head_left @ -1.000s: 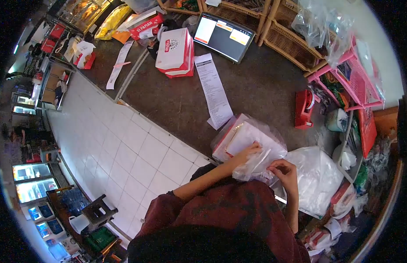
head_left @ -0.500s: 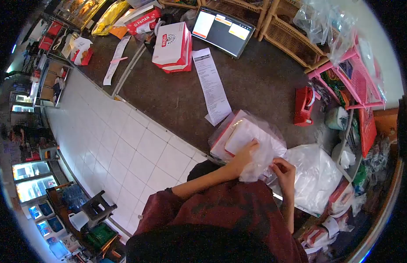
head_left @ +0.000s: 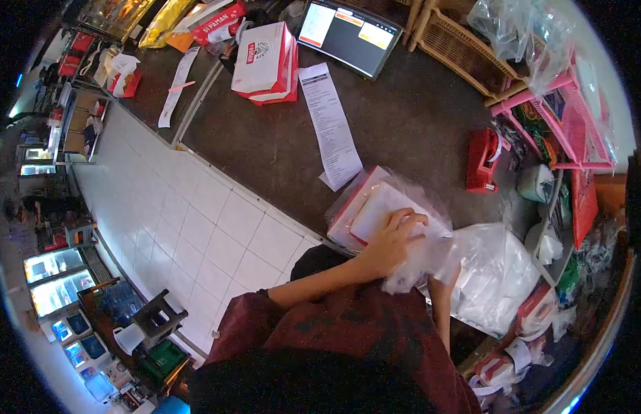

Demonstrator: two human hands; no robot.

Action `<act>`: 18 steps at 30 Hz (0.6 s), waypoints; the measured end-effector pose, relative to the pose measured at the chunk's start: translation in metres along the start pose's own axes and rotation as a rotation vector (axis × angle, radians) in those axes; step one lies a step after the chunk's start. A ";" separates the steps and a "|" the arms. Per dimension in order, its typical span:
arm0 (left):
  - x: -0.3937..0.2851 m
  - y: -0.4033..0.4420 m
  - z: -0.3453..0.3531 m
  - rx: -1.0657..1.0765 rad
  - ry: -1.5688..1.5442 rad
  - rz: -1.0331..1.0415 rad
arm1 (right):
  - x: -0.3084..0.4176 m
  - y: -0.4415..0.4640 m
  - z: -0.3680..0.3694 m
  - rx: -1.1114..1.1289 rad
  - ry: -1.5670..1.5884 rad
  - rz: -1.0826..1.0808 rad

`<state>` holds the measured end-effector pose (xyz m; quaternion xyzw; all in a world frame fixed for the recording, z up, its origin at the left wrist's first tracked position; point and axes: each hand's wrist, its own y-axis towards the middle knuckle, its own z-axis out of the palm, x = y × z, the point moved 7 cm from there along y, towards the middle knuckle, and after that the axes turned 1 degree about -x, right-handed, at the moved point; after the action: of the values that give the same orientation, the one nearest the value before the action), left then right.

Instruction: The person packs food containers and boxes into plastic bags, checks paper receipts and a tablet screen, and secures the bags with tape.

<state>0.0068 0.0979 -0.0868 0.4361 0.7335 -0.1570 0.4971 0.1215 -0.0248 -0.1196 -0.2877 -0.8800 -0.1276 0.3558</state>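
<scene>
A clear plastic bag (head_left: 438,207) is around red-and-white boxes (head_left: 355,214) at the front edge of the counter, with white paper (head_left: 381,207) on top. My left hand (head_left: 389,247) lies over the near side of this bundle, its bent fingers gripping gathered plastic. My right hand (head_left: 443,279) is at the bag's near right end, its fingers hidden behind crumpled plastic. Beside it, to the right, lies a stack of clear plastic bags (head_left: 496,276). A long printed receipt (head_left: 331,127) reaches almost to the bundle's far side.
Farther back are red-and-white boxes (head_left: 262,65) and a tablet (head_left: 348,38). A red tape dispenser (head_left: 481,162) stands at the right, near a pink rack (head_left: 562,124) and wicker trays (head_left: 465,52). Left of the counter is white tiled floor (head_left: 189,214).
My left hand has lifted its fingers and shifted slightly right along the bag. My right hand, earlier pinching the plastic in plain sight, has moved left and down behind it.
</scene>
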 end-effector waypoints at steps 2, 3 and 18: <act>0.001 0.000 -0.001 0.000 0.123 0.052 | -0.007 0.002 0.005 -0.014 0.005 0.021; -0.001 -0.001 -0.001 0.005 0.244 0.107 | 0.004 0.008 -0.001 -0.065 0.035 0.017; 0.232 -0.035 -0.142 -0.711 -0.864 -0.657 | -0.144 0.175 -0.075 -0.227 0.188 0.119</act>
<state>-0.1342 0.2848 -0.2303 -0.1048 0.5700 -0.2099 0.7875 0.3508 0.0232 -0.1639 -0.3644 -0.8041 -0.2311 0.4089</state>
